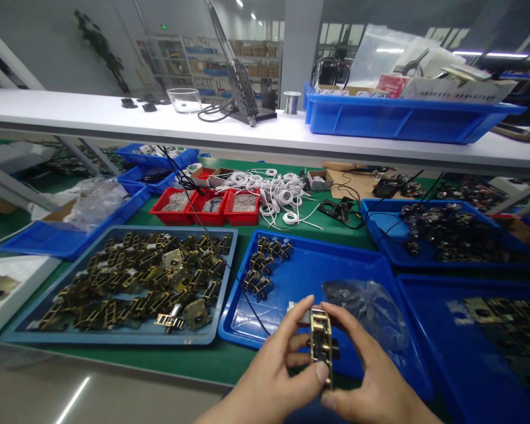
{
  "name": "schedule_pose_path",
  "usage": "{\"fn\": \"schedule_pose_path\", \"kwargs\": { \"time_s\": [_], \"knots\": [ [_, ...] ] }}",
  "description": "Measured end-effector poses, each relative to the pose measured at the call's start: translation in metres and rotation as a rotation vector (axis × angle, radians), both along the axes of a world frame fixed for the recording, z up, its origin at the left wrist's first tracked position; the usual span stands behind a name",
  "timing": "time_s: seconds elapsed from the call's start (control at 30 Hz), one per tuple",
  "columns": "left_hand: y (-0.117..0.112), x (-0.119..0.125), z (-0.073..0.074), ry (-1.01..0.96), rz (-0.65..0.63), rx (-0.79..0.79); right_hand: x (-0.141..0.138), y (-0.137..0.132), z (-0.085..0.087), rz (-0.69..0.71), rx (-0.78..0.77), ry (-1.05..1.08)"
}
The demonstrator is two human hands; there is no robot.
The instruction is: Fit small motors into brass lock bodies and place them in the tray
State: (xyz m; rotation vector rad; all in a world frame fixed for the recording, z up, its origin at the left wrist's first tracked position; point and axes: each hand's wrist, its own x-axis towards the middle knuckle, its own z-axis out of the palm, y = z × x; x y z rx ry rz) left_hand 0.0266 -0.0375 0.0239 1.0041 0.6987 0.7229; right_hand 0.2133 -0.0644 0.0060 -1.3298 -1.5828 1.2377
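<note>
Between both hands, over the near edge of the middle blue tray (318, 259), is a small brass-coloured metal frame assembly (321, 341) with black parts inside. It stands on end. My left hand (282, 365) grips it from the left, thumb across its lower front. My right hand (366, 365) holds its right side, with the forefinger at the top and the thumb at the bottom. Several similar assemblies (260, 268) sit in the tray's left corner. A clear plastic bag (371, 312) with dark contents lies in the same tray, behind my right hand.
At left, a grey-blue tray (223, 282) holds many brass assemblies. Behind it stand red bins (172, 215) of small parts and white cable coils (269, 188). More blue trays are at right. A shelf (159, 126) crosses above, bearing a soldering iron (236, 70) and a blue crate (397, 118).
</note>
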Motion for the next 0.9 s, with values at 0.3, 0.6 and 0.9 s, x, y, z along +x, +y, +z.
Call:
{"fn": "schedule_pose_path", "kwargs": {
  "time_s": [0.3,0.6,0.9],
  "knots": [
    [0.000,0.003,0.001,0.088,0.030,-0.001,-0.001,0.001,-0.002,-0.010,-0.023,0.040],
    [0.002,-0.003,0.002,-0.013,-0.008,-0.011,-0.002,0.002,-0.009,0.023,0.158,-0.134],
    [0.003,0.005,0.002,0.058,0.135,0.291,-0.014,0.007,-0.004,-0.020,0.691,-0.311]
  ]
}}
